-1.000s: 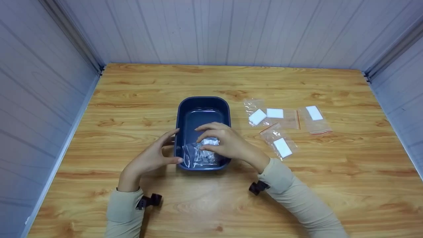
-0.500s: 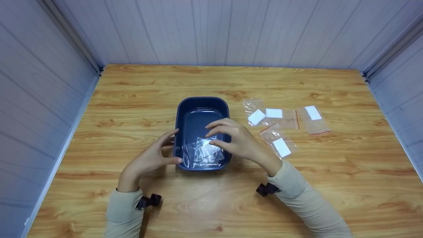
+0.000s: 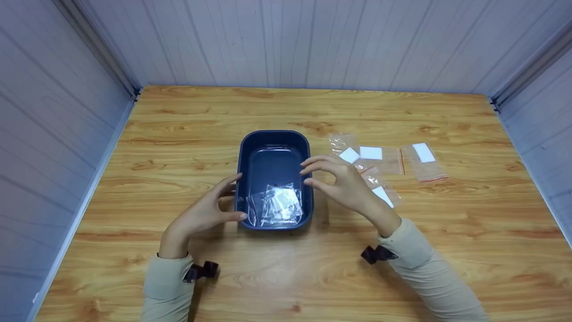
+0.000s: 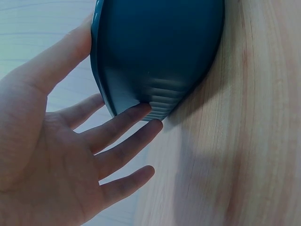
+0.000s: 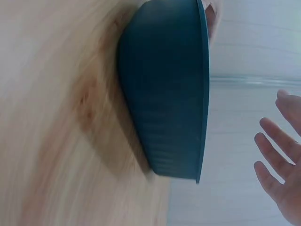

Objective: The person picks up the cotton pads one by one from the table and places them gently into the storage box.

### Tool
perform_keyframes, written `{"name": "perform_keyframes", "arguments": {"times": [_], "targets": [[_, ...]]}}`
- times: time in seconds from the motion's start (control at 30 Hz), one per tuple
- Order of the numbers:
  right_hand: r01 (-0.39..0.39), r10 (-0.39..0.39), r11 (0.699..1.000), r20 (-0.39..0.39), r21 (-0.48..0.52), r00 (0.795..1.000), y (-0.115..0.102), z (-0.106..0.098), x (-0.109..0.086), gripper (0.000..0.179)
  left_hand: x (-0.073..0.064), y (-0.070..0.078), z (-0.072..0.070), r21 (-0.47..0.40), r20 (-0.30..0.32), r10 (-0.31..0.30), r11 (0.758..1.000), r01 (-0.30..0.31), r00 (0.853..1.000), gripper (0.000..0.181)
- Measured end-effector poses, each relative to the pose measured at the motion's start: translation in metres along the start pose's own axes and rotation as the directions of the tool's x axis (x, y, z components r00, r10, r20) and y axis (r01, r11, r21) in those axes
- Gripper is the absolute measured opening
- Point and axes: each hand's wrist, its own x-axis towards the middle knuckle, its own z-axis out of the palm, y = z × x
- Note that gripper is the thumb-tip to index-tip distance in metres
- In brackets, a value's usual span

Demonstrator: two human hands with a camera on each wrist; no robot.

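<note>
clear bags (image 3: pixel 282 205) lie in the blue tub (image 3: pixel 273 165), white-filled bags (image 3: pixel 422 158) on the tabletop (image 3: pixel 277 281): probably light, limp, slippery, best pinched by an edge. the left hand (image 3: pixel 201 212), fingers spread, touches the tub; the right hand (image 3: pixel 347 184) hovers empty, fingers relaxed, over its right side.

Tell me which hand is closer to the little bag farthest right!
Right. The right hand is left of the bag, near the right rim of the blue bin; the left hand is farther left, at the bin's opposite side.
</note>
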Motion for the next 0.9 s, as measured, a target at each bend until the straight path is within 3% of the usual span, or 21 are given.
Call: {"name": "perform_keyframes", "arguments": {"times": [0.17,0.6,0.9], "targets": [[0.003,-0.004,1.000,-0.047,-0.011,0.999,0.007,-0.013,-0.004,0.016,0.000,-0.002,0.000,0.001,0.000,-0.005,1.000,0.005,1.000,0.093],[-0.059,0.056,0.997,-0.058,-0.058,0.997,0.023,-0.043,-0.017,0.016,-0.001,0.002,-0.001,0.011,-0.009,-0.033,0.999,0.033,0.999,0.096],[-0.153,0.152,0.988,-0.070,-0.003,0.986,0.039,-0.054,-0.031,0.018,-0.001,0.001,-0.001,0.007,-0.002,-0.025,1.000,0.025,1.000,0.095]]}}
